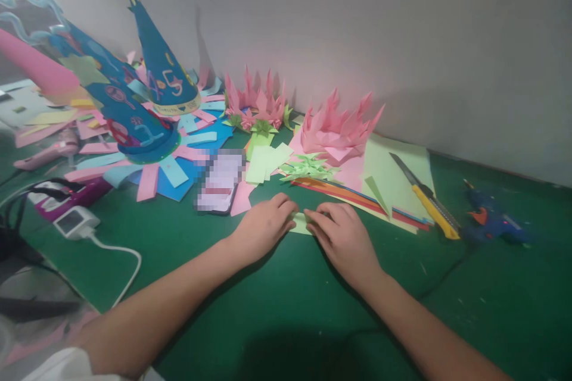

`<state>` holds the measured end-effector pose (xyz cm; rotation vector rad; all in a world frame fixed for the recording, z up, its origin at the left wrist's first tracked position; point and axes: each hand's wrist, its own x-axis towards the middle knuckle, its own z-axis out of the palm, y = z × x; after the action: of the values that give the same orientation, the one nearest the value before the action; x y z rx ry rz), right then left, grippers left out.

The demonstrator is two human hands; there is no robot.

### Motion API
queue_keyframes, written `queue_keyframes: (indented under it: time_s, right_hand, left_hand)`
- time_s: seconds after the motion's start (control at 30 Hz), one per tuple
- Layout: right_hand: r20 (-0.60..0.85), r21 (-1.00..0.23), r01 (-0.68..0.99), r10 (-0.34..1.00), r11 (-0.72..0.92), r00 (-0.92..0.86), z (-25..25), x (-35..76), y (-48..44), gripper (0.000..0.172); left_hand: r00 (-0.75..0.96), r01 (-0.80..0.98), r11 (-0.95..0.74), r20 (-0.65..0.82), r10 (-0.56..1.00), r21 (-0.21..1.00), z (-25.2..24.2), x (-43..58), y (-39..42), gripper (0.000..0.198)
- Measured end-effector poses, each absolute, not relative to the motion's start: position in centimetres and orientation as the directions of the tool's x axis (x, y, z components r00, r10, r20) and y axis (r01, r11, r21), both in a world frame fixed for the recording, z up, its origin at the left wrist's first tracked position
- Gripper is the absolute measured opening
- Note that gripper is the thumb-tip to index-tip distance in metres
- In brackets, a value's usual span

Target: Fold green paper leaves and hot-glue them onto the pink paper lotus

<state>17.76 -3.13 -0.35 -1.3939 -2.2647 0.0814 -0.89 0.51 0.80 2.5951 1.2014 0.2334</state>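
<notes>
A small piece of pale green paper [302, 224] lies low over the green table between my hands. My left hand [267, 223] pinches its left end with curled fingers. At the right end, my right hand [343, 237] grips it between thumb and fingers. Part of the paper is hidden under the fingertips. Just beyond the hands are light green folded paper leaves [310, 166] and several coloured paper strips [339, 191]. Loose pale green paper pieces [267, 162] lie behind my left hand, near a phone [221, 181].
Pink folded-paper crowns [337, 128] stand by the wall. To the right are a yellow utility knife [429, 205] with its blade out and a blue glue gun [496, 220]. Blue paper cone hats [161, 65], a purple power strip [71, 196] and a white charger [77, 222] are left.
</notes>
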Motion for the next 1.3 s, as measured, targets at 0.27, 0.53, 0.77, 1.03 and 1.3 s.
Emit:
queue_keyframes:
  time_s: [0.27,0.53,0.77,1.03,1.3]
  right_hand:
    - [0.402,-0.248,0.819,0.824,0.517,-0.399,-0.8,17.7,-3.0,0.025]
    - [0.401,-0.164,0.813,0.791,0.558,-0.462,-0.9,17.8,-3.6,0.027]
    - [0.390,-0.092,0.823,0.781,0.560,-0.488,-0.7,17.7,-3.8,0.031]
    - [0.361,-0.036,0.820,0.773,0.571,-0.522,-1.0,18.1,-3.9,0.023]
    - [0.383,-0.018,0.804,0.747,0.595,-0.544,-0.9,18.1,-4.0,0.023]
  left_hand:
    - [0.587,0.787,-0.578,0.024,0.809,0.215,1.0,-0.4,-0.1,0.019]
    - [0.646,0.762,-0.639,-0.044,0.762,0.110,1.3,-0.1,-0.1,0.019]
    - [0.667,0.743,-0.659,-0.051,0.743,0.120,1.3,-0.1,-0.2,0.020]
    - [0.691,0.722,-0.685,-0.063,0.720,0.097,1.2,-0.4,-0.4,0.026]
    - [0.739,0.673,-0.737,-0.028,0.673,0.053,1.0,-0.2,-0.4,0.021]
